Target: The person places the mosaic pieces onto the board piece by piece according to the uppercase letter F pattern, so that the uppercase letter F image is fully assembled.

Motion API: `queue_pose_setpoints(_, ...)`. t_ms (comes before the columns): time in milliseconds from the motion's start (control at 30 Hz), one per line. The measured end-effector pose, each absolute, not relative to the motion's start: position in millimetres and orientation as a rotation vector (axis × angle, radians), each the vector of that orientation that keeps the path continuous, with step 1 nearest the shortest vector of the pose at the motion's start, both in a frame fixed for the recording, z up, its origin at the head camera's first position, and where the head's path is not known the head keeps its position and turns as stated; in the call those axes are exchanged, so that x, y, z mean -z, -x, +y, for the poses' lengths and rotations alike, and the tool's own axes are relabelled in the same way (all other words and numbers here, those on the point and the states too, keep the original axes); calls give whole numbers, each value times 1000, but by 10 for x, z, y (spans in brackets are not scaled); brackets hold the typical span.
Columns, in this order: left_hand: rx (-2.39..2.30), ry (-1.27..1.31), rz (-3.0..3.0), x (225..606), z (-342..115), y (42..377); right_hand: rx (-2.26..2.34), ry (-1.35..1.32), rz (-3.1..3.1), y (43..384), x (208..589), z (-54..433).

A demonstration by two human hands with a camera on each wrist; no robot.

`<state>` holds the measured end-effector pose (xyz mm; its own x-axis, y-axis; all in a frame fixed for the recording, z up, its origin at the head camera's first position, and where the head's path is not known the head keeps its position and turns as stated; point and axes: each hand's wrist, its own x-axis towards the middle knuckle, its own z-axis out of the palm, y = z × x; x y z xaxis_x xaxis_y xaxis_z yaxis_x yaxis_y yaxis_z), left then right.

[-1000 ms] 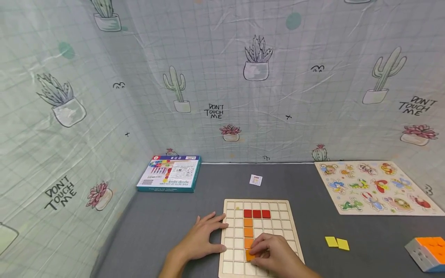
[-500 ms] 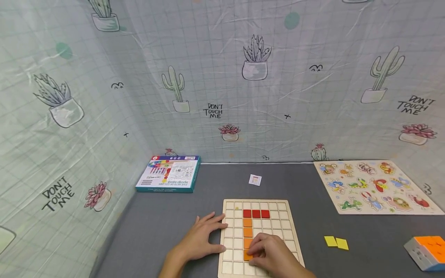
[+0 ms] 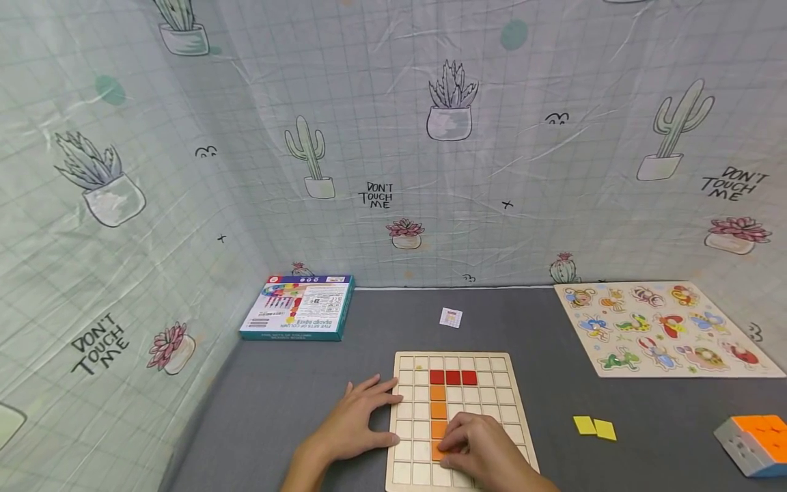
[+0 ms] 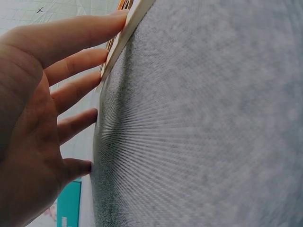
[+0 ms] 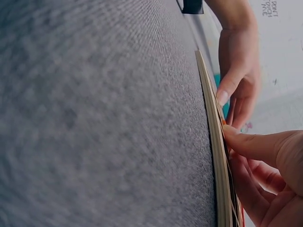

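A wooden grid board (image 3: 488, 396) lies on the grey tabletop. A row of red tiles (image 3: 453, 377) sits near its far side, and a column of orange tiles (image 3: 438, 410) runs down from the left red one. My right hand (image 3: 482, 447) is over the board, thumb and fingertips pinching the nearest orange tile (image 3: 436, 451), which lies in its square at the column's near end. In the right wrist view, the thumb of the right hand (image 5: 265, 175) is low at the board's surface. My left hand (image 3: 356, 424) is spread, its thumb and fingertips touching the board's left edge.
Two yellow tiles (image 3: 594, 427) lie right of the board, with an orange-topped puzzle cube (image 3: 753, 444) beyond. An insect picture board (image 3: 667, 335) is at the back right, a flat teal box (image 3: 299, 311) at the back left. A small printed card (image 3: 451, 318) lies behind the board.
The nearest orange tile has gone from slightly askew to flat in its square, and my right hand has shifted slightly left with it. The left hand stays at the board's edge.
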<state>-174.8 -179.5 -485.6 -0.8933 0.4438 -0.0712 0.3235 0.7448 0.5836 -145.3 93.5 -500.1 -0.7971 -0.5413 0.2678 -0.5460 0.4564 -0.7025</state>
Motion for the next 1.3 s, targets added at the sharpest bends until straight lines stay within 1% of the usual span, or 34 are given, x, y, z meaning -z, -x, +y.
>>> queue_pose_setpoints(167, -851, -612, 2734, 4866, -1797, 1748, -1334, -990, -2706, 1467, 4999, 940)
queue_pose_setpoints(333, -831, -620, 2745, 4882, -1795, 1758, -1349, -1050, -2684, 1483, 5000, 975)
queue_pose_setpoints(433, -818, -625, 2751, 4889, -1793, 1761, -1419, -1094, -2629, 1485, 4998, 1026)
queue_pose_setpoints(567, -826, -631, 2749, 4888, -1792, 1766, -1446, -1067, -2572, 1483, 4955, 1153)
queue_pose_setpoints(767, -844, -640, 2740, 4887, -1805, 1768, -1226, -926, -2550, 1512, 4899, 1520)
queue_pose_setpoints(1033, -836, -641, 2738, 4898, -1815, 1765, -881, -578, -2598, 1525, 4902, 2186)
queue_pose_setpoints(1300, -846, -630, 2733, 4891, -1802, 1776, -768, -290, -2846, 1486, 4836, 2753)
